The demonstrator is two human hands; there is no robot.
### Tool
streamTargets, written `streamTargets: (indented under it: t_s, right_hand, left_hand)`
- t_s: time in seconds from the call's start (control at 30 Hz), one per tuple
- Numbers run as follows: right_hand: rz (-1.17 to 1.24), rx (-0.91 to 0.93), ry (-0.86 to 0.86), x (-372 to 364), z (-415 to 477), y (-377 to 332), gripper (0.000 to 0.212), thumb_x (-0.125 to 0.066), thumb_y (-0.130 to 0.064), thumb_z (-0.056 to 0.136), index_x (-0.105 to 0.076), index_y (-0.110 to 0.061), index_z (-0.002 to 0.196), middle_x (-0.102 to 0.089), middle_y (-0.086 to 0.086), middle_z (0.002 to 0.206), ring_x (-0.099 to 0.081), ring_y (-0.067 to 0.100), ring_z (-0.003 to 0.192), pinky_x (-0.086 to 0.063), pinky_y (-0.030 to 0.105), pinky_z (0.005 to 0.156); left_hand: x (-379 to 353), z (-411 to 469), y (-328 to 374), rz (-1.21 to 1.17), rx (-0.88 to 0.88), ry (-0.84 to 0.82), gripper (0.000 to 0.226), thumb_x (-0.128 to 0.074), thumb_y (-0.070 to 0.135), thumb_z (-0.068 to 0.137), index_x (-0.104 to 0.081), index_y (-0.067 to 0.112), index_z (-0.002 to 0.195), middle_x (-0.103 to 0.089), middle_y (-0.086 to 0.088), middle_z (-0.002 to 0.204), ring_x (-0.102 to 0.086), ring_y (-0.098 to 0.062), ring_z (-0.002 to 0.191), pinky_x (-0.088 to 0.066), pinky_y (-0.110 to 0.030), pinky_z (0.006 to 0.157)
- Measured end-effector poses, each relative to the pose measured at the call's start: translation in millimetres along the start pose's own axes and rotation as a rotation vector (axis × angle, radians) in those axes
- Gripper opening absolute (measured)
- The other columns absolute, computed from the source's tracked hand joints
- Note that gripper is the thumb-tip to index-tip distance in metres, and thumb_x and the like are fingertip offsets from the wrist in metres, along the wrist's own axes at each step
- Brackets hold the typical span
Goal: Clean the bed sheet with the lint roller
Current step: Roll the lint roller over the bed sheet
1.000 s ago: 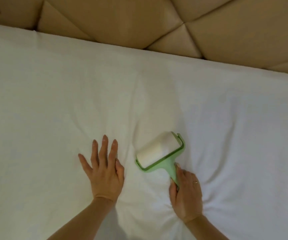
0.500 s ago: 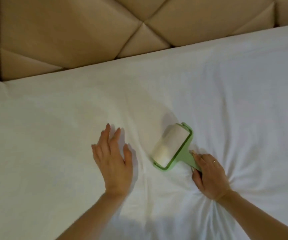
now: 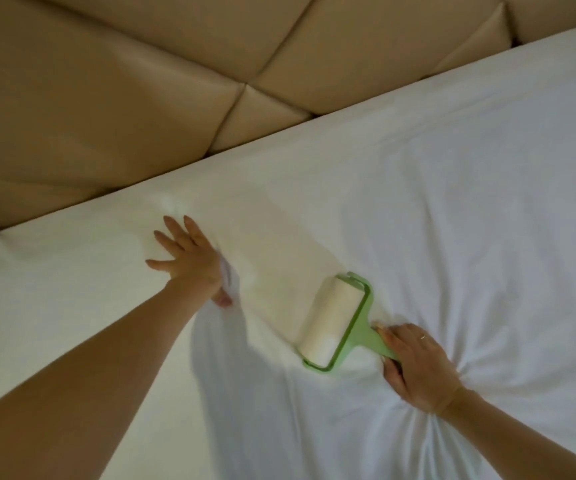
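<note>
— Green plastic in the right hand (image 3: 418, 368): what is it holding?

— The handle of a lint roller (image 3: 335, 323). Fingers and thumb are curled round the handle's end, and the heel of the hand presses creases into the white bed sheet (image 3: 452, 220).

— Where does the roller lie from that hand?

— To its left and slightly ahead. The handle runs up and left from the hand to a green frame. The white drum rests on the sheet, its long axis slanting from near-left to far-right, crosswise to the handle.

— And the other hand?

— The left hand (image 3: 186, 261) lies flat on the sheet, fingers straight and spread, gripping nothing. It sits further left and nearer the tan padded headboard (image 3: 141, 98), well apart from the drum. A small ridge of fabric rises beside its thumb.

— So which way would the roller travel?

— Probably along the handle's line, towards the left hand, over the stretch of sheet between the two hands.
</note>
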State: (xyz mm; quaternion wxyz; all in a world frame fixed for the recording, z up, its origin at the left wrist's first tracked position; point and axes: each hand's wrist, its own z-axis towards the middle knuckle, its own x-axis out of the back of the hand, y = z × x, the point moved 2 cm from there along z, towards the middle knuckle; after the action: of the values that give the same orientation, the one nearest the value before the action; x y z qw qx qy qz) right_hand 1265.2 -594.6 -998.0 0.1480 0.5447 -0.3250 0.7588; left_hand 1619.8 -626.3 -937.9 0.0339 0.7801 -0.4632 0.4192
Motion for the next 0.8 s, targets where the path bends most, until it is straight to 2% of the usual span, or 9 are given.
streamTargets:
  t_s: [0.07, 0.17, 0.23, 0.4, 0.53, 0.63, 0.8]
  right_hand:
    - [0.007, 0.001, -0.001, 1.2, 1.0, -0.3, 0.043, -0.026, -0.029, 0.097, -0.046, -0.004, 0.126, -0.055, 0.007, 0.1, -0.049, 0.025, 0.087, -0.04, 0.033, 0.085]
    - [0.039, 0.008, -0.017, 1.9, 0.9, -1.3, 0.042, -0.029, -0.028, 0.096, -0.045, -0.005, 0.127, -0.047, 0.005, 0.102, -0.048, 0.026, 0.085, -0.04, 0.033, 0.082]
    - [0.048, 0.028, -0.009, 1.7, 1.1, -1.9, 0.041, -0.03, -0.027, 0.096, -0.044, -0.005, 0.128, -0.046, 0.006, 0.102, -0.048, 0.027, 0.083, -0.04, 0.034, 0.081]
    - [0.084, 0.059, 0.021, 3.3, 0.9, -3.6, 0.041, -0.031, -0.025, 0.096, -0.04, -0.003, 0.129, -0.046, 0.009, 0.102, -0.047, 0.028, 0.08, -0.042, 0.036, 0.077]
    - [0.067, 0.072, 0.05, 4.2, 4.2, -3.8, 0.04, -0.029, -0.025, 0.097, -0.042, -0.002, 0.127, -0.045, 0.009, 0.102, -0.047, 0.027, 0.081, -0.041, 0.035, 0.079]
    - [0.043, 0.077, 0.06, 4.9, 5.9, -4.4, 0.039, -0.029, -0.024, 0.097, -0.043, -0.002, 0.125, -0.045, 0.009, 0.102, -0.046, 0.027, 0.082, -0.041, 0.035, 0.079]
    - [0.026, 0.044, 0.104, 7.8, 4.3, -6.2, 0.038, -0.03, -0.024, 0.097, -0.044, -0.003, 0.124, -0.045, 0.01, 0.102, -0.047, 0.027, 0.084, -0.042, 0.035, 0.081]
  left_hand:
    - [-0.1, 1.3, 0.6, 0.005, 0.015, 0.01, 0.153, -0.088, 0.045, 0.058, 0.031, -0.004, 0.141, 0.028, -0.029, 0.151, 0.012, -0.048, 0.143, -0.023, -0.065, 0.107]
    - [-3.3, 2.2, -2.1, -0.036, 0.009, 0.064, 0.133, -0.078, 0.041, 0.077, 0.029, -0.003, 0.142, 0.025, -0.028, 0.153, 0.01, -0.047, 0.144, -0.029, -0.064, 0.107]
    - [-4.5, 2.4, -2.5, -0.006, 0.008, 0.082, 0.129, -0.075, 0.041, 0.08, 0.028, -0.005, 0.142, 0.023, -0.029, 0.153, 0.008, -0.048, 0.144, -0.032, -0.064, 0.105]
    - [-4.4, -1.8, -4.8, 0.05, -0.007, 0.029, 0.153, -0.088, 0.048, 0.058, 0.03, -0.006, 0.141, 0.024, -0.03, 0.152, 0.009, -0.048, 0.143, -0.035, -0.062, 0.103]
    - [-2.5, 3.0, 2.7, 0.017, 0.038, 0.044, 0.135, -0.079, 0.039, 0.076, 0.031, -0.007, 0.14, 0.026, -0.031, 0.151, 0.011, -0.049, 0.143, -0.03, -0.064, 0.104]
    - [-1.9, 1.5, 3.8, 0.03, 0.034, 0.026, 0.148, -0.087, 0.041, 0.063, 0.029, -0.008, 0.14, 0.026, -0.032, 0.151, 0.011, -0.049, 0.143, -0.028, -0.065, 0.105]
    - [-3.1, -1.2, 3.1, 0.062, 0.0, 0.025, 0.158, -0.087, 0.054, 0.052, 0.028, -0.013, 0.138, 0.021, -0.039, 0.148, 0.007, -0.055, 0.141, -0.029, -0.064, 0.105]
